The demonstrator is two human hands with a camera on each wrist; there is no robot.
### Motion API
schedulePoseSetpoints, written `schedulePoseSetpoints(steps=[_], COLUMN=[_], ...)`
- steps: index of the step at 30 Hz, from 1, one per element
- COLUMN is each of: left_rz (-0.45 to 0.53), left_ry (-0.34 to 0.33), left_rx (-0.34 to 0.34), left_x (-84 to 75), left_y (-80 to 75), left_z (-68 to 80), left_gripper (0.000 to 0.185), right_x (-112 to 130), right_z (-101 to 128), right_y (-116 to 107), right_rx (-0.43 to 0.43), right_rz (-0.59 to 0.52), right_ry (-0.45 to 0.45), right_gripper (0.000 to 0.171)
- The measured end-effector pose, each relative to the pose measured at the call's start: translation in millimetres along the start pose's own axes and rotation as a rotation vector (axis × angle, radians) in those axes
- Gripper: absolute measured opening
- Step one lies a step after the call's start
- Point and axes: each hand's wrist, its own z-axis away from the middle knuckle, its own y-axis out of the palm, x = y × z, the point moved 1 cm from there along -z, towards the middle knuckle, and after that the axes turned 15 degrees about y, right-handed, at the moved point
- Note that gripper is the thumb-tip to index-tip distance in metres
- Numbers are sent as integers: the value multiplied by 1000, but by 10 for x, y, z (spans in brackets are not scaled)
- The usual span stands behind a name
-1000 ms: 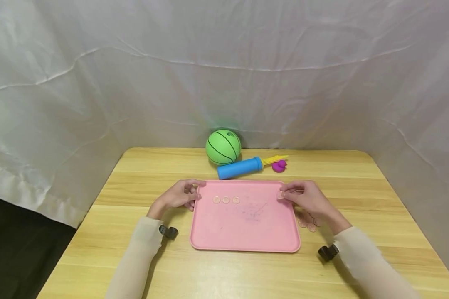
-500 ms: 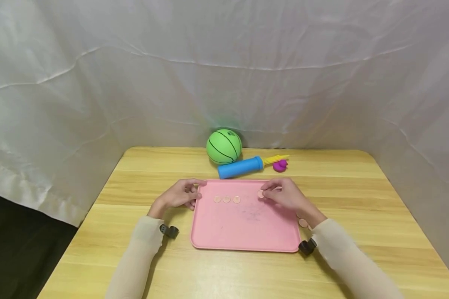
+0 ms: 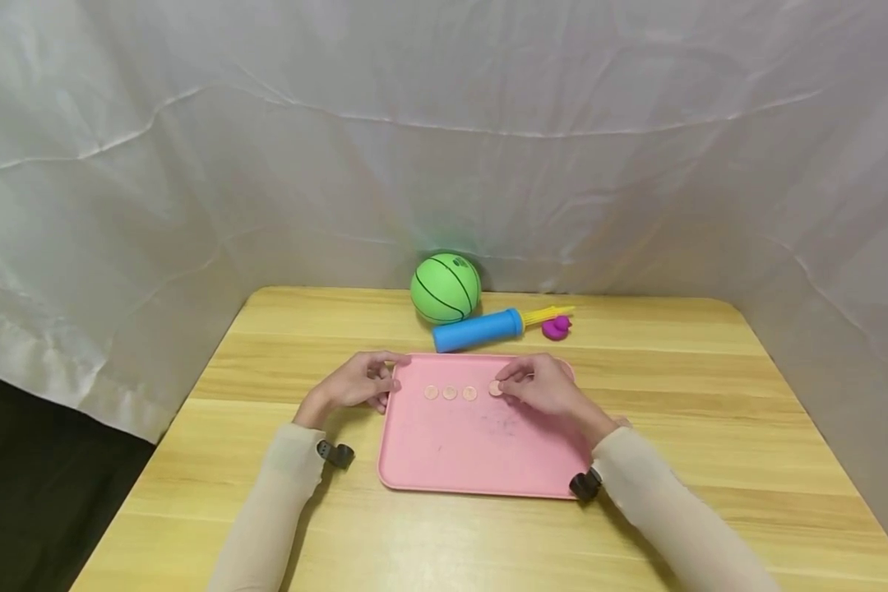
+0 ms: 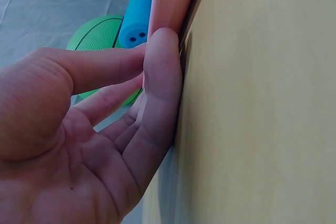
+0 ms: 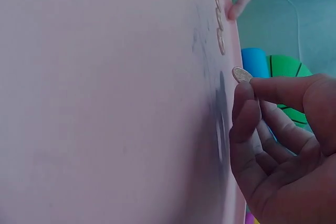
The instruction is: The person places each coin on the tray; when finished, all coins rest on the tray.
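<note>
A pink tray (image 3: 444, 460) lies on the wooden table with a row of three coins (image 3: 450, 393) on its far left part. At the tray's left rim, my left hand (image 3: 355, 382) pinches the edge between thumb and fingers; the left wrist view shows the thumb (image 4: 107, 69) pressed against it. My right hand (image 3: 548, 386) pinches another coin (image 5: 241, 74) by fingertips, just right of the row. In the right wrist view this coin is tilted and held off the tray surface. The right wrist and sleeve cover the tray's right rim.
Behind the tray lie a blue hand pump (image 3: 478, 330) with a yellow nozzle, a green ball (image 3: 446, 288) and a purple rubber duck (image 3: 557, 329). A pale curtain (image 3: 444, 164) hangs behind the table. Dark scuff marks show on the tray.
My right hand has carried its coin leftward from the tray's right rim to beside the row. Loose coins right of the tray have become hidden by the right arm. The left hand stays put.
</note>
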Motion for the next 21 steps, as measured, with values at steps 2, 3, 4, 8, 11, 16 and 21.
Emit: schedulePoseSetpoints(steps=[2,3,4,8,11,16,21], left_rz=[2,1,0,-3,-4,2,-4], left_ry=[-6,-9,-11,-15,-13,-12,-12], left_rx=[0,-1,-3,-5,-1,2,-3], left_x=[6,10,12,6,3,4,3], left_y=[1,2,2,5,9,14,6], left_z=[4,7,8,9,2,-11,-11], left_gripper=[51,51,51,51,51,51,52], right_x=[7,10,12,4,-6,-4,-10], right_z=[-14,-20,-27,-50,-56,-45,-53], right_y=[32,48,64,109,132,132,127], right_rx=[15,22,27,51,57,46,24], right_rz=[0,-3,-1,-9,-27,-22,-17], right_ry=[-11,-6,-5,-1,10,17,31], right_gripper=[15,15,15,15,16,16,13])
